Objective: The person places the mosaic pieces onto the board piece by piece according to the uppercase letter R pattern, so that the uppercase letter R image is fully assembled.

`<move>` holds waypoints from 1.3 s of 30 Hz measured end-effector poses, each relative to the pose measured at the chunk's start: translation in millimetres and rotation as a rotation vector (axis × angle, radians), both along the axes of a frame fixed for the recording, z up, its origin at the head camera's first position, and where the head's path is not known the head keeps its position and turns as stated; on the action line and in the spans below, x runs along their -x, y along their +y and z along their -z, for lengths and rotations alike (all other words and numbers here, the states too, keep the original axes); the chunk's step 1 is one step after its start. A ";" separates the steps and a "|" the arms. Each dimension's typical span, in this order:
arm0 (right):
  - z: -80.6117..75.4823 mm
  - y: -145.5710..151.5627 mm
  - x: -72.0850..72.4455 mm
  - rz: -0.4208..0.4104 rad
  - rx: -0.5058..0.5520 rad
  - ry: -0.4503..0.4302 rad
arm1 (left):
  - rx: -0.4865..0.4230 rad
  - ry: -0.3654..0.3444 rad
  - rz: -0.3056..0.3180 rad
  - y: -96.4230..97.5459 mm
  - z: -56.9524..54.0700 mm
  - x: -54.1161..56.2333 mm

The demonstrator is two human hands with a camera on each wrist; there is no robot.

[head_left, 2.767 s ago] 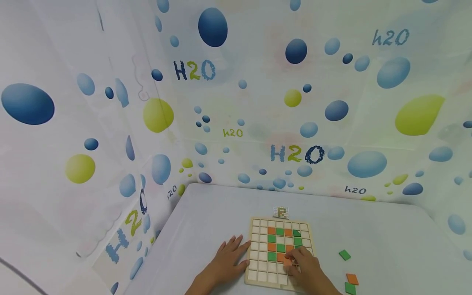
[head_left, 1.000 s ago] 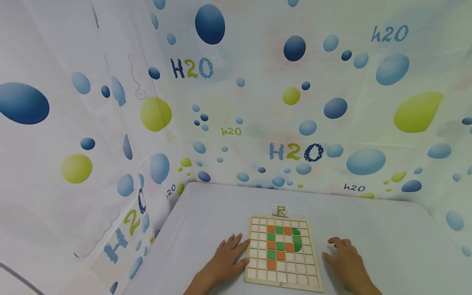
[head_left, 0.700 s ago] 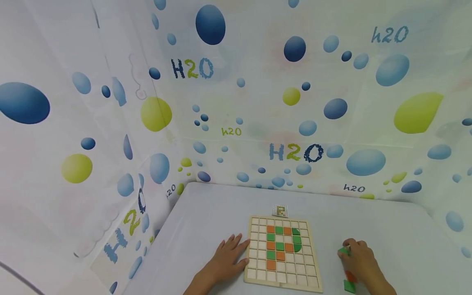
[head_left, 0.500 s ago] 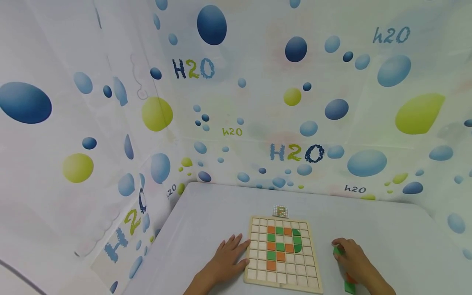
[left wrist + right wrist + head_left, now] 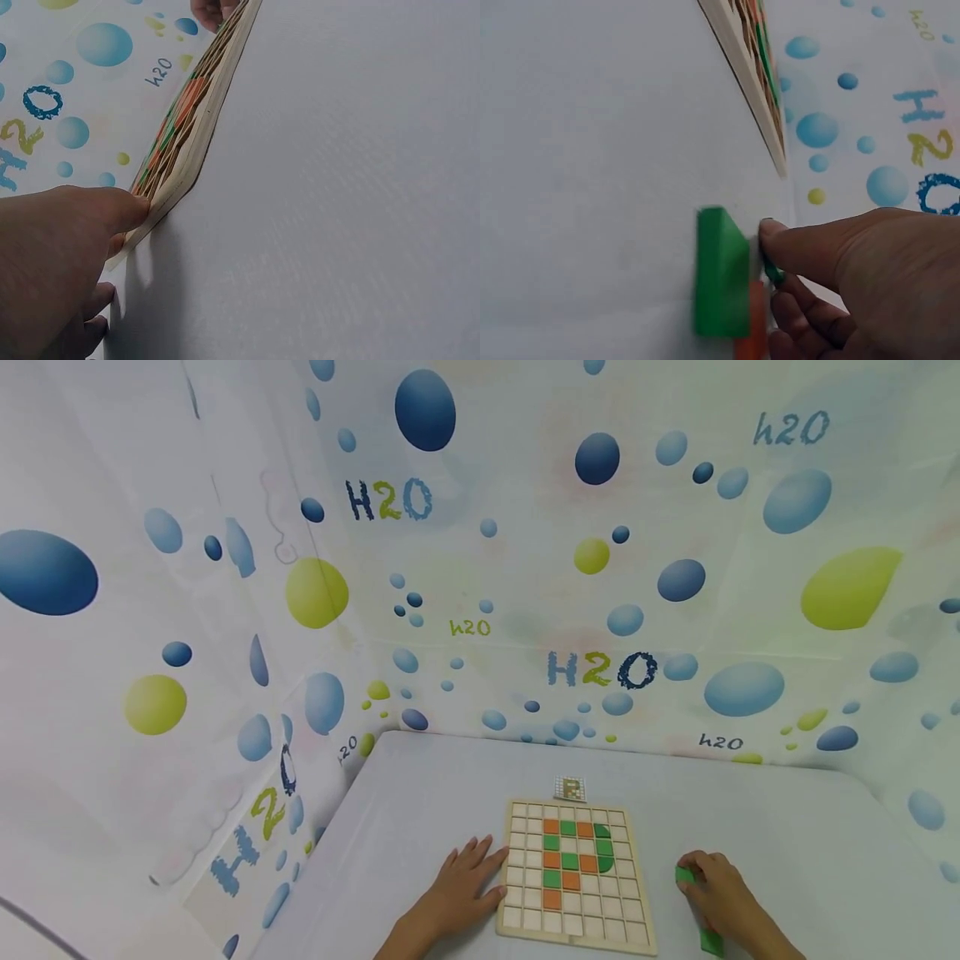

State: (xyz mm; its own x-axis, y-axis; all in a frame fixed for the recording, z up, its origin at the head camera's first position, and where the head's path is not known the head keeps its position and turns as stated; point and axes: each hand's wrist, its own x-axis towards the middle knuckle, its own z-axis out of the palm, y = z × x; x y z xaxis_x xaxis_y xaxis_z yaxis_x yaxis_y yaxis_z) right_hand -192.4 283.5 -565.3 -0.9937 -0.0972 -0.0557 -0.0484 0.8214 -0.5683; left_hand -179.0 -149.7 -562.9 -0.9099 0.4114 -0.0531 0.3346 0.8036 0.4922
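Observation:
My left hand (image 5: 461, 887) rests with spread fingers at the left edge of a wooden grid board (image 5: 529, 918). In the left wrist view its thumb (image 5: 126, 210) touches the board's rim. Orange and green tiles fill some of the board's squares, among them an orange tile (image 5: 552, 900) low on the left. Right of the board, my right hand (image 5: 723, 893) pinches a green tile (image 5: 683, 874) between thumb and fingers; the right wrist view shows it edge-on. Another green tile (image 5: 711, 942) and an orange tile (image 5: 751, 324) lie beside that hand, the orange one hidden in the head view.
A small printed card (image 5: 572, 788) with a grid pattern lies just behind the board. The white table (image 5: 435, 793) meets a patterned curtain (image 5: 517, 577) at the back and left.
My right hand has left the board, where the orange tile it held now sits in a lower square. It has moved right and taken a green tile. My left hand stays put.

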 end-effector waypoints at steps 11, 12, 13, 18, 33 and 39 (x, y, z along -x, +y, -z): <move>4.3 -25.0 -14.9 -0.005 0.056 -0.032 | -0.006 -0.004 -0.004 1.0 -1.7 -1.7; 3.6 -27.1 -15.3 0.002 0.053 -0.045 | -0.007 -0.005 -0.004 0.9 -1.6 -1.6; 3.3 -28.5 -15.8 0.008 0.054 -0.056 | -0.008 -0.007 -0.004 0.8 -1.0 -1.4; -0.3 -38.5 -15.3 0.000 0.061 -0.038 | -0.010 0.002 0.000 -0.5 1.4 -0.7; 2.1 -100.4 -26.1 -0.315 0.142 0.113 | -0.012 0.005 0.003 -2.5 6.1 0.9; 3.6 -106.5 -29.3 -0.399 0.175 0.187 | -0.007 -0.028 -0.004 -2.7 7.7 2.2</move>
